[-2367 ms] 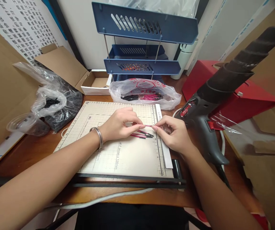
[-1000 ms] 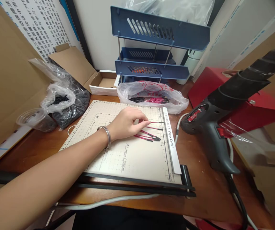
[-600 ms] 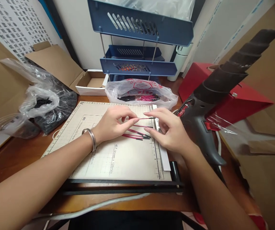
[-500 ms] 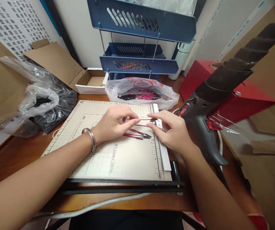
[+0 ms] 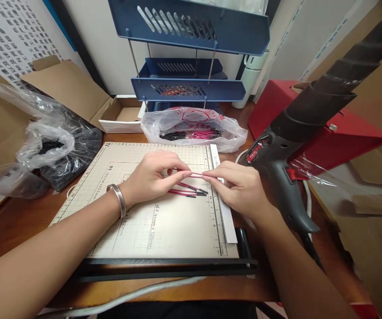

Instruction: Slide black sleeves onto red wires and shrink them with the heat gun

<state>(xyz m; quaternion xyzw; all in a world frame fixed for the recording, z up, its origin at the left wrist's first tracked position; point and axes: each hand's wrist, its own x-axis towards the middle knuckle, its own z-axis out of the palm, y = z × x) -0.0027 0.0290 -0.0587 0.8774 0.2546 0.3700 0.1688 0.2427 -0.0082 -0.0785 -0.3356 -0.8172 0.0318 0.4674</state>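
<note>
Between my two hands a thin red wire [image 5: 197, 175] is stretched over a cream cutting board [image 5: 127, 239] with printed grid lines. My left hand [image 5: 159, 175] pinches it between thumb and forefinger. The fingertips of my right hand [image 5: 235, 184] are closed on its other end, beside the board's white edge strip [image 5: 228, 223]. Several red wires with black ends [image 5: 191, 192] lie on the board, partly under my left hand. Behind the board, a clear plastic bag [image 5: 151, 128] holds more black and red wires.
A dark heat gun [image 5: 286, 181] stands at the right before a red box [image 5: 353, 133]. Blue shelves [image 5: 184, 91] and an open carton [image 5: 121, 127] are at the back. Plastic bags and a clear tub [image 5: 11, 181] sit at the left.
The thumb and forefinger of my right hand, apart before, have closed on the wire. Both hands are now nearer each other, and the view has shifted slightly.
</note>
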